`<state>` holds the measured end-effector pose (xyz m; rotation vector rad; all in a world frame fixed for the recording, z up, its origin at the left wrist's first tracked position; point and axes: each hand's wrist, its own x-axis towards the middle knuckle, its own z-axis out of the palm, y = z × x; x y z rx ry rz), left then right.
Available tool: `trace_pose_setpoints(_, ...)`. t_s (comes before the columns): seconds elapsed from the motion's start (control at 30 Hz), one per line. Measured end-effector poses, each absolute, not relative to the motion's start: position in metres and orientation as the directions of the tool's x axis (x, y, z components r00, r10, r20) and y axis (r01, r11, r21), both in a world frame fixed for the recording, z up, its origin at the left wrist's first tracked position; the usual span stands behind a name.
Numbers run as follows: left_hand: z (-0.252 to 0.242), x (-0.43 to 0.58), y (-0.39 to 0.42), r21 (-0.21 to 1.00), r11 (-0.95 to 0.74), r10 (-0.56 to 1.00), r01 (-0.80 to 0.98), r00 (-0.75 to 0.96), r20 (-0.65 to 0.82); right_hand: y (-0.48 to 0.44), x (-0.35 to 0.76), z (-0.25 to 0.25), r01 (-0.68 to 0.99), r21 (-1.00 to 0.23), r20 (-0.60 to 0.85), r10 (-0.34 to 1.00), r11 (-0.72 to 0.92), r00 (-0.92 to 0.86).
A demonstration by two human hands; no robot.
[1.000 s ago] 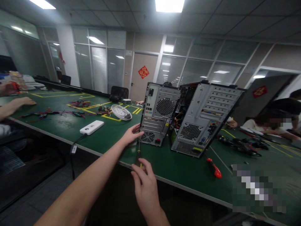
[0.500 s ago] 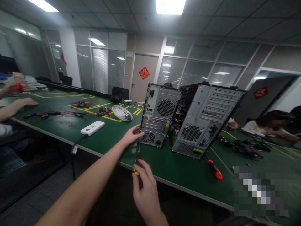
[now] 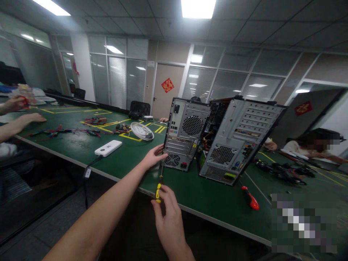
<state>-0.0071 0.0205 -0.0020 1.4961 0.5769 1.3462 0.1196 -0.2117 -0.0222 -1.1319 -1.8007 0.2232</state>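
My right hand [image 3: 171,214] is closed on the handle of a yellow and black screwdriver [image 3: 158,194], thumb and fingers pinching it near its end. The shaft points away from me, toward the lower left corner of a silver computer case [image 3: 178,143]. Whether the tip sits on a screw I cannot make out. My left hand [image 3: 153,157] grips that corner of the case, with the thumb on its back panel and the other fingers round the side. The case stands upright, its fan grille and ports facing me.
A second computer case [image 3: 225,145] stands just right. Beyond it lie a red-handled screwdriver [image 3: 250,198] and black cables [image 3: 285,170]. Leftward are a white power bank [image 3: 108,148], a white oval tray [image 3: 142,131] and thin wires [image 3: 65,132]. Other people's hands rest at both sides of the green table [image 3: 130,159].
The screwdriver handle has turned, showing more yellow, and my right fingers have shifted on it. My left hand keeps its grip on the case. The whole view has moved slightly.
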Motion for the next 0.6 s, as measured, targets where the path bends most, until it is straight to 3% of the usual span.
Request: trace_pose_setpoints(0.6, -0.0010, -0.0067, 0.0203, 0.889, -0.388, 0.854, -0.244, 0.266, 0.447, -0.2105, 0.1213, -0.0211, 0.574, -0.595, 0.651, 0.756, 0.563, -0.067)
